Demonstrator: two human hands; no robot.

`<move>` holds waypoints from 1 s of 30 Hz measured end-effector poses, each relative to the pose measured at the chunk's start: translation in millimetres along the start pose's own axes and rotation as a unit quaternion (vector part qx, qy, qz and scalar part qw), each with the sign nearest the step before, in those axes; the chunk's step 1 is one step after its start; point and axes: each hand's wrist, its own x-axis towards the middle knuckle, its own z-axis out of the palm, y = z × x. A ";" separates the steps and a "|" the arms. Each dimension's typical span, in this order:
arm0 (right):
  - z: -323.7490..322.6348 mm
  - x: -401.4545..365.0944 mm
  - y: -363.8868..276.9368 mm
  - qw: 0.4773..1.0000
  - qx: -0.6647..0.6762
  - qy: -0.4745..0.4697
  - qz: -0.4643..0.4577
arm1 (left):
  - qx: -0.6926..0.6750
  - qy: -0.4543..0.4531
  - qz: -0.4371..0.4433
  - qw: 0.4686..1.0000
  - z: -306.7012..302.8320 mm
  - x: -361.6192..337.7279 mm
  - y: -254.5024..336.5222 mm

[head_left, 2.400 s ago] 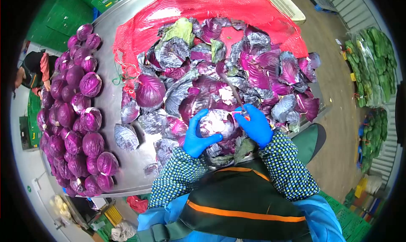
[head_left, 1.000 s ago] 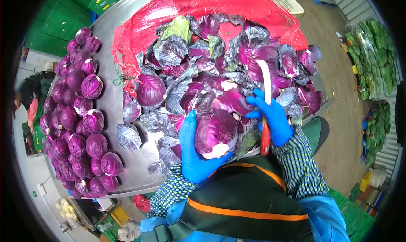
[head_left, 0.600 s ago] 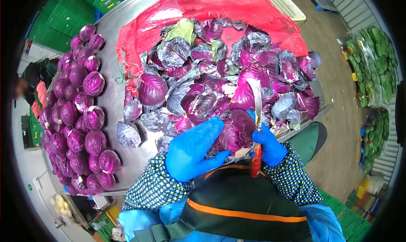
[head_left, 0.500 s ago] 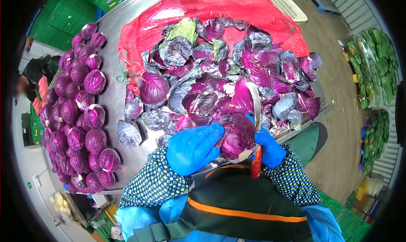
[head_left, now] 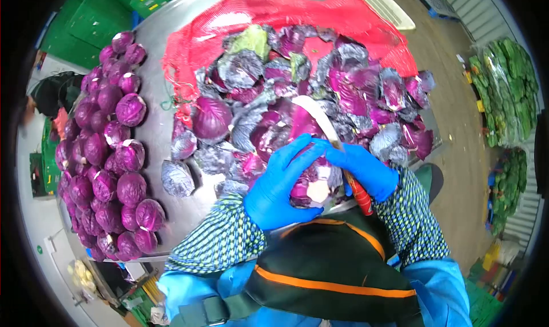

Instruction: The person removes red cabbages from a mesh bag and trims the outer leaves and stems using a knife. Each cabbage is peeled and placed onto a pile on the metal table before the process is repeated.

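Note:
My left hand (head_left: 281, 185), in a blue glove, is wrapped round the left side of a red cabbage (head_left: 300, 194) close to my apron. The pale cut stem end of this cabbage faces me, and both hands partly cover it. In my right hand (head_left: 369, 171), also gloved in blue, is a curved knife (head_left: 313, 111) with a red handle. Its blade points up and left over the loose leaves, and my right fingers lie against the top of the cabbage. Purple cabbage leaves (head_left: 249, 127) lie heaped beyond my hands on a red mesh sack (head_left: 320, 11).
Whole red cabbages (head_left: 130, 110) are piled along the left of the metal table (head_left: 157, 70). A cream crate (head_left: 386, 7) stands at the far right corner. Green vegetables in plastic (head_left: 509, 92) are stacked at the right wall. A person in dark clothing (head_left: 51, 92) is at far left.
The cabbage has turned so its stem end shows. My left hand has moved right and lower round it. The knife has tipped left, and my right hand has come up over the cabbage.

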 end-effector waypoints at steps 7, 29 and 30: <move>23.0 -33.0 5.3 0.902 -0.265 0.140 -0.312 | 0.020 0.224 -0.020 0.974 15.8 -14.7 -6.1; 27.2 -14.2 2.2 0.929 -0.170 -0.061 -0.322 | -0.405 0.176 -0.169 0.881 7.9 -33.5 3.0; 29.3 -14.1 1.8 0.931 -0.167 -0.059 -0.319 | -0.333 0.179 -0.165 0.911 9.6 -37.8 2.2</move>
